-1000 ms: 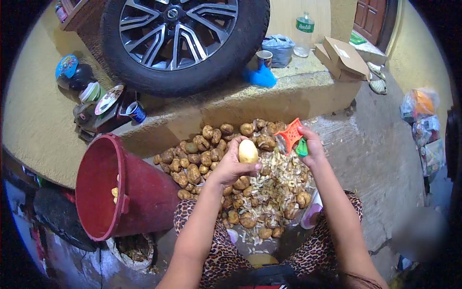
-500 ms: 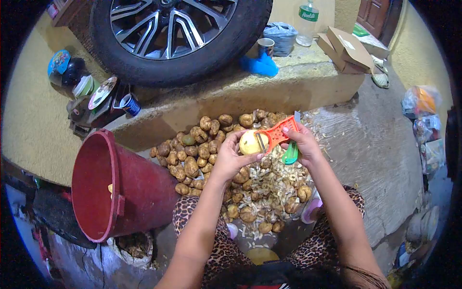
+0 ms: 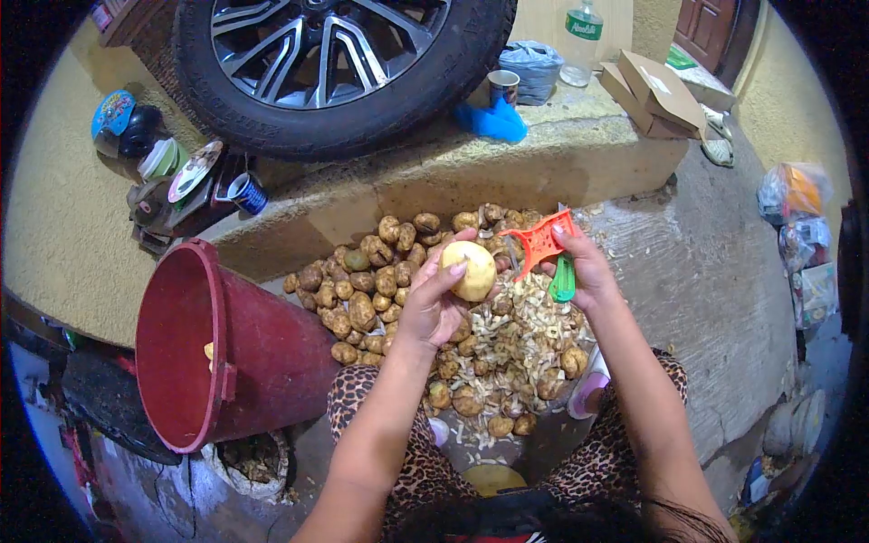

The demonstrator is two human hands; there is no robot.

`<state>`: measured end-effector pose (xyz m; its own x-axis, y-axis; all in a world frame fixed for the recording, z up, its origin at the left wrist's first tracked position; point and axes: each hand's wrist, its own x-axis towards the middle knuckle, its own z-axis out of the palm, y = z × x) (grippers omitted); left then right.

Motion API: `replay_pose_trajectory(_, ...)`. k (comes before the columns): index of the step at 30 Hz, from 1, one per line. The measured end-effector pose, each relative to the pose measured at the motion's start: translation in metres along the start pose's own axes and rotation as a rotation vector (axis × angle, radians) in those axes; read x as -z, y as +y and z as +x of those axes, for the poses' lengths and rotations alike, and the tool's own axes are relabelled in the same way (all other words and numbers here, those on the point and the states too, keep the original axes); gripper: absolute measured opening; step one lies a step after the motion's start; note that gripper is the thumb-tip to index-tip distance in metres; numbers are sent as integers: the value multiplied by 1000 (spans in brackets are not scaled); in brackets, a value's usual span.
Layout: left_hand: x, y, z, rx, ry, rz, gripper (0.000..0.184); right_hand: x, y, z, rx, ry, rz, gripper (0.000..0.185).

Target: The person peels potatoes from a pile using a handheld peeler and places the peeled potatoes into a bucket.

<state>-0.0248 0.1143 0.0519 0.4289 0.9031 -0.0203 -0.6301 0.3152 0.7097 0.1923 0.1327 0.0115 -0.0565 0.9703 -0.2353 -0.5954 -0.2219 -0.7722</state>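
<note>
A pale peeled potato (image 3: 471,271) sits in my left hand (image 3: 436,303), whose thumb lies across its upper left side. Just to the right, my right hand (image 3: 584,271) grips an orange peeler (image 3: 541,242) together with a green tool (image 3: 562,279). The peeler's blade is apart from the potato. Below both hands, unpeeled brown potatoes (image 3: 361,310) are heaped on the ground, with a pile of peelings (image 3: 525,348) at their right.
A large red bucket (image 3: 272,353) lies tilted at the left, with something yellow inside. Behind the heap runs a concrete ledge (image 3: 425,185) bearing a wheel (image 3: 335,136), a blue bag (image 3: 531,74), a bottle (image 3: 581,41) and a cardboard box (image 3: 656,95). An open sack (image 3: 249,466) stands below the bucket.
The peeler was against the potato half a second ago and is now apart from it, to the right. The potato has turned in my left hand.
</note>
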Motion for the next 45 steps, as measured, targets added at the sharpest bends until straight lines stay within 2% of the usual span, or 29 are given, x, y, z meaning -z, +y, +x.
replay_pose_trajectory(4,10,-14,5,104,241,-19,41,10,4,8,2,25,-16,26)
replay_pose_trajectory(7,17,-24,10,129,446,40,42,0,-1,2,44,137,-2,26)
replay_pose_trajectory(8,17,-28,12,120,516,84,43,-4,1,2,84,104,-60,26)
replay_pose_trajectory(12,18,-41,20,-166,523,367,32,-26,8,-7,258,34,-254,24)
replay_pose_trajectory(13,13,-40,16,-179,490,418,30,-30,10,-10,313,47,-314,24)
replay_pose_trajectory(16,15,-38,10,-141,367,597,32,-28,4,-11,420,59,-431,25)
replay_pose_trajectory(18,19,-40,13,-147,329,595,32,-27,-3,-13,464,80,-507,25)
replay_pose_trajectory(19,18,-41,14,-158,323,620,31,-29,-10,-18,360,61,-464,28)
replay_pose_trajectory(22,10,-36,18,-161,306,706,31,-30,-15,-19,421,88,-465,24)
replay_pose_trajectory(25,13,-35,22,-142,288,657,30,-26,-11,-13,552,89,-516,20)
replay_pose_trajectory(26,13,-32,20,-62,289,677,30,-25,-12,-12,587,88,-536,19)
replay_pose_trajectory(28,6,-20,14,100,294,712,30,-3,-33,0,808,185,-734,18)
replay_pose_trajectory(29,12,-21,11,41,268,670,32,8,-43,4,918,233,-834,17)
replay_pose_trajectory(32,14,-18,5,50,345,627,35,16,-51,4,720,306,-593,16)
replay_pose_trajectory(33,17,-17,4,39,297,628,30,2,-50,-7,615,262,-542,17)
replay_pose_trajectory(35,23,-17,4,19,200,628,27,4,-41,-4,618,234,-594,17)
replay_pose_trajectory(36,23,-17,3,8,151,627,30,6,-37,-2,619,219,-620,17)
replay_pose_trajectory(39,16,-17,-2,-236,46,960,55,12,-40,2,480,240,-374,18)
replay_pose_trajectory(42,19,-16,1,-429,22,931,68,14,-38,3,376,209,-291,17)
replay_pose_trajectory(45,18,-9,-8,-127,-3,411,64,10,-30,4,316,182,-299,16)
